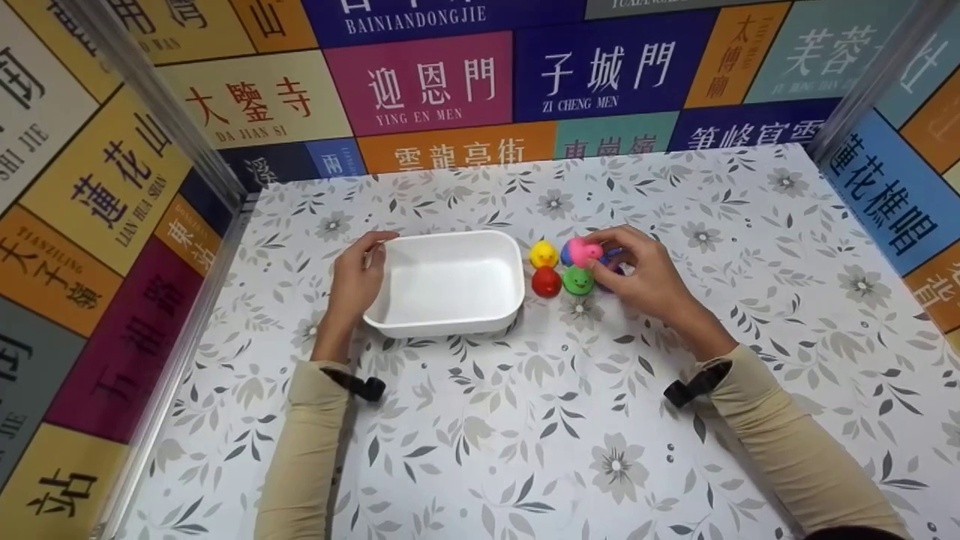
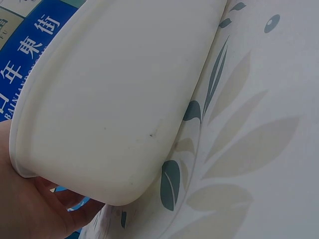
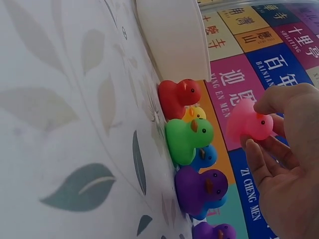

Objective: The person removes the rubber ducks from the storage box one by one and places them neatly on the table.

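Observation:
A white rectangular plastic tub (image 1: 442, 324) stands on the table, and my left hand (image 1: 360, 274) grips its left end near the far corner. In the left wrist view the left hand (image 2: 37, 211) wraps the rim, its fingers partly hidden behind the tub (image 2: 109, 109). My right hand (image 1: 645, 270) pinches a pink rubber duck (image 3: 249, 122), raised over the other ducks. Below it stand a red duck (image 3: 175, 99), a yellow duck (image 1: 543, 254), a green duck (image 3: 187, 142) and a purple duck (image 3: 199, 191). Blue ducks (image 3: 205, 157) show partly behind these.
Another purple duck (image 3: 214, 231) sits at the bottom edge of the right wrist view. The duck cluster lies just right of the tub. A flower-patterned cloth (image 1: 480, 442) covers the table. Printed panels (image 1: 427, 82) wall in its back and sides.

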### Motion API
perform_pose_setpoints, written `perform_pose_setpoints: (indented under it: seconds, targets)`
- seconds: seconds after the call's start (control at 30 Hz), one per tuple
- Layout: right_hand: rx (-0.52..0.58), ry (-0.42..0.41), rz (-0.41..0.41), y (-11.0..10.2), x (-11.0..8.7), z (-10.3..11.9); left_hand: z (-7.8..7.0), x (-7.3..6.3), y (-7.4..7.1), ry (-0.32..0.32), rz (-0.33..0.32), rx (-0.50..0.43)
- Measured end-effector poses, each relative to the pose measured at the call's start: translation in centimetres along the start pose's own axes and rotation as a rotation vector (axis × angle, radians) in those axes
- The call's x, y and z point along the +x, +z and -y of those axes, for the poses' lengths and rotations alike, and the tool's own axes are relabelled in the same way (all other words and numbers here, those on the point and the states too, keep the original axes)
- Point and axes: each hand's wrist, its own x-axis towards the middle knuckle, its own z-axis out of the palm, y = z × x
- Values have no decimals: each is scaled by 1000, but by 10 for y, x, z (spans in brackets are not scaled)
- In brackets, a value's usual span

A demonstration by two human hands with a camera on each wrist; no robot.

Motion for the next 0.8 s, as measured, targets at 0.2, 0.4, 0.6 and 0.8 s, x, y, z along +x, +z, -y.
perform_pose_setpoints:
  seconds: [0.2, 0.4, 0.6, 0.8]
  targets:
    - [-15, 7, -18, -7, -3, -4, 0, 0, -1, -1, 7, 3]
    - [-25, 6, -39, -15, -4, -9, 1, 0, -1, 13, 2, -7]
    - [-46, -16, -57, -21, -8, -13, 0, -2, -1, -11, 4, 9]
    - [-63, -19, -73, -25, -10, -8, 0, -1, -1, -21, 7, 18]
